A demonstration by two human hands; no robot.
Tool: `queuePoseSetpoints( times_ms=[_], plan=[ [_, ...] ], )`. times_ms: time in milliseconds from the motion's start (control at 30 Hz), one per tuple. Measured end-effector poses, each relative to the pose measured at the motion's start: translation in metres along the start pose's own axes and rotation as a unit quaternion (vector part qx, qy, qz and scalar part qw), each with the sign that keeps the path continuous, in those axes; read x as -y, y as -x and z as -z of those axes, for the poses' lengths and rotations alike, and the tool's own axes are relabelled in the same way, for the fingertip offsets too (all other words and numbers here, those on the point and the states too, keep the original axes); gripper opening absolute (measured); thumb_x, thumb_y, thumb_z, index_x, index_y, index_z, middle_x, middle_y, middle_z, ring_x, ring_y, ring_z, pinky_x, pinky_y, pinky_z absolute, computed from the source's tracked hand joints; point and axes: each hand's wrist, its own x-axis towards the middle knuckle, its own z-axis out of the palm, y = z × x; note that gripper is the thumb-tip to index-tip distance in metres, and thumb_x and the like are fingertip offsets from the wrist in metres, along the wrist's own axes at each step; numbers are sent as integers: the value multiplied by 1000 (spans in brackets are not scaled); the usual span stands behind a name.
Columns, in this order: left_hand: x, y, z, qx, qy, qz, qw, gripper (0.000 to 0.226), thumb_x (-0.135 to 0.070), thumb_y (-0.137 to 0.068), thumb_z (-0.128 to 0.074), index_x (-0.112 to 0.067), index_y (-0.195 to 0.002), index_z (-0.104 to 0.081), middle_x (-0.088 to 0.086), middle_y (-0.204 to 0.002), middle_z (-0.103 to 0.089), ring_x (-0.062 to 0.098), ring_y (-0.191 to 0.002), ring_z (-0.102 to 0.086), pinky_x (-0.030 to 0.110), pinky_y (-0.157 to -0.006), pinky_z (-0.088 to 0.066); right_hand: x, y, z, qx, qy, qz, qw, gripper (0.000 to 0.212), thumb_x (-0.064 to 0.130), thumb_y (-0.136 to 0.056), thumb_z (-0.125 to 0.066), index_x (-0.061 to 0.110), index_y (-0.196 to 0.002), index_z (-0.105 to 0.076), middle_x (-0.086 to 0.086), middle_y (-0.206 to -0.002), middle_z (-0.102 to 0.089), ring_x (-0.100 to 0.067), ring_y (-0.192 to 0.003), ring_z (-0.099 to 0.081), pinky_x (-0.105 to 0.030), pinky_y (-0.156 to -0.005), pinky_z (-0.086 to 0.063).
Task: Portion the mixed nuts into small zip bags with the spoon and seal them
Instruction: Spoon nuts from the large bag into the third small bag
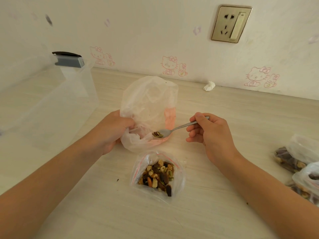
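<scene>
My left hand (113, 131) grips the crumpled left edge of a large, nearly empty clear plastic bag (150, 104) with a pink strip. My right hand (209, 135) holds a metal spoon (174, 129) by its handle; the bowl, carrying a few nuts and seeds, sits inside the bag's lower opening. Just in front, a small zip bag (158, 175) with a red seal line stands open on the table, partly filled with mixed nuts.
Several filled small bags (300, 163) lie at the right edge of the pale wooden table (224, 114). A clear plastic storage box (57, 100) with a grey latch stands at the left. A crumpled tissue (209, 86) lies by the wall.
</scene>
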Motion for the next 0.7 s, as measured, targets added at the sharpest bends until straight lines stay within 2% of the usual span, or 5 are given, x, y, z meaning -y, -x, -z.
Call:
queuePoseSetpoints(
  times_ms=[133,300,433,633,700],
  plan=[
    [3,-1,0,14,9,5,1000,29,7,-88,-54,-17,-93,-69,-3,-69,-74,11,-56,-69,22,-47,-52,1,-1,1,-3,-30,-31,999,26,15,-106,-56,1,-88,-69,-12,-65,-69,-15,-49,-60,-29,-48,-57],
    [6,-3,1,49,23,5,999,22,-5,-89,-64,-9,-109,-72,12,-93,-79,21,-70,-75,29,-53,-59,5,-3,3,-5,-60,-40,997,26,16,-106,-55,2,-89,-68,-12,-64,-69,-14,-49,-60,-28,-46,-55],
    [2,-3,4,52,25,-2,998,46,-34,-83,-72,-10,-122,-68,12,-103,-81,29,-87,-79,42,-66,-65,11,-1,5,0,-73,-22,997,25,16,-105,-56,2,-88,-68,-11,-63,-68,-14,-47,-59,-27,-44,-54],
    [-25,20,42,-8,-260,-62,964,84,-93,-64,-53,-17,-88,-76,4,-79,-76,24,-65,-75,33,-55,-58,21,8,5,27,-86,8,996,30,13,-103,-54,4,-79,-68,-11,-59,-63,-16,-43,-52,-26,-40,-48],
    [-28,41,52,66,-318,-73,943,83,-98,-64,-53,-19,-78,-75,2,-73,-73,23,-60,-73,27,-51,-53,23,14,3,45,-89,10,995,35,13,-102,-55,8,-71,-70,-11,-58,-61,-16,-41,-49,-27,-39,-46]
  ],
)
